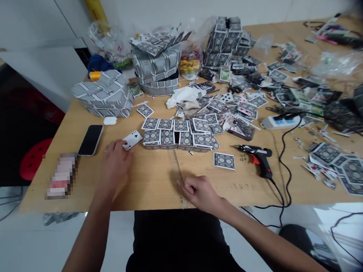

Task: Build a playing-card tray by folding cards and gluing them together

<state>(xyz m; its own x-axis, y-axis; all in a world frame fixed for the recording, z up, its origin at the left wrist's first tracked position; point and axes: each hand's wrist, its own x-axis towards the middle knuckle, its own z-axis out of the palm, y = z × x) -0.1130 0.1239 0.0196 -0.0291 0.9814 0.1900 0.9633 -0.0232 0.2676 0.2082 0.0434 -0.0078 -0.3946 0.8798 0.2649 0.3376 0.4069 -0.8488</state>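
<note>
Left hand pinches a playing card just beside the block of stacked cards (face up, too)! Right hand is curled shut, empty, on the wooden table.

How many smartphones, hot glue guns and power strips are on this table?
Smartphone: 1
Hot glue gun: 1
Power strip: 1
Total: 3

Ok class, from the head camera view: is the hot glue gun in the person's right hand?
No, the hot glue gun lies on the table, apart from the right hand.
</note>
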